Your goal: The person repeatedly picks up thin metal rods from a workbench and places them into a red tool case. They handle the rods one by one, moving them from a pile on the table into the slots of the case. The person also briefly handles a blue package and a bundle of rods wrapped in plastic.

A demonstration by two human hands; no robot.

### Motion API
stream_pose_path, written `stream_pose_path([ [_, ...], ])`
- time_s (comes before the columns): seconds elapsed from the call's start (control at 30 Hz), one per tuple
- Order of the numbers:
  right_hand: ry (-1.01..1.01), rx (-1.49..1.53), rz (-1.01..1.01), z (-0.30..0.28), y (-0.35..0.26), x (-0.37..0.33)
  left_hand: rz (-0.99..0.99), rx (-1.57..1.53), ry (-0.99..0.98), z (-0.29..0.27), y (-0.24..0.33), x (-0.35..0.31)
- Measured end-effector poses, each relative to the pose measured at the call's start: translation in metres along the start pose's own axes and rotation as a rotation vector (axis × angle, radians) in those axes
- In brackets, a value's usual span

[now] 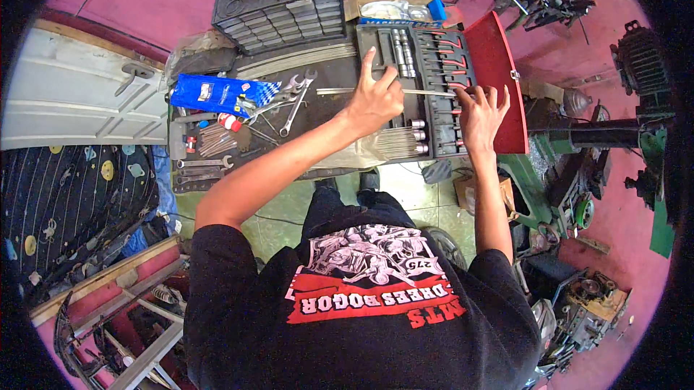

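Note:
A few thin grey metal rods (332,91), which look like welding rods, lie crosswise over the workbench and the tool case. My left hand (376,97) closes around their middle, its index finger pointing up and away. At their right end, the fingers of my right hand (481,115) are bent in a pinch over the case's tool row. More long rods (296,61) lie behind on the bench. A plastic-wrapped bundle of rods (390,144) sits in front of my left hand. Under the held rods is the open tool case (441,50) with red-marked tools; its red lid (499,86) stands at the right.
A grey small-parts drawer cabinet (278,10) stands at the back. Left on the bench are a blue packet (220,93), combination wrenches (296,104) and a red-and-white small bottle (230,122). Chrome sockets (403,54) lie in a tray. A green machine (531,177) stands right.

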State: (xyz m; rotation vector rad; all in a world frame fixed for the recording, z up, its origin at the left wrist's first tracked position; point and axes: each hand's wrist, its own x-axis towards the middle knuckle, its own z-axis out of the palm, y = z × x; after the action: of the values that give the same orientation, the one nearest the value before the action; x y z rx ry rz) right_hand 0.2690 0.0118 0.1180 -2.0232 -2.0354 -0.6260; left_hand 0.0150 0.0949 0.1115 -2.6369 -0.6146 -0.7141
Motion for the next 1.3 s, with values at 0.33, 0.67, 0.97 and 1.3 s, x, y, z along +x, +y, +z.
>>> stream_pose_path([
  [0.33, 0.022, -0.043, 0.028, -0.021, 0.039, -0.03, 0.031, -0.041, 0.018, 0.001, 0.038, 0.023],
  [0.67, 0.001, -0.124, 0.061, -0.031, 0.077, -0.064, 0.041, -0.091, 0.043, 0.01, 0.076, 0.037],
  [0.97, -0.019, -0.166, 0.12, -0.044, 0.112, -0.096, 0.01, -0.114, 0.027, 0.039, 0.116, 0.053],
  [1.3, -0.09, -0.302, 0.124, -0.068, 0.145, -0.115, -0.055, -0.251, -0.017, 0.062, 0.169, 0.067],
])
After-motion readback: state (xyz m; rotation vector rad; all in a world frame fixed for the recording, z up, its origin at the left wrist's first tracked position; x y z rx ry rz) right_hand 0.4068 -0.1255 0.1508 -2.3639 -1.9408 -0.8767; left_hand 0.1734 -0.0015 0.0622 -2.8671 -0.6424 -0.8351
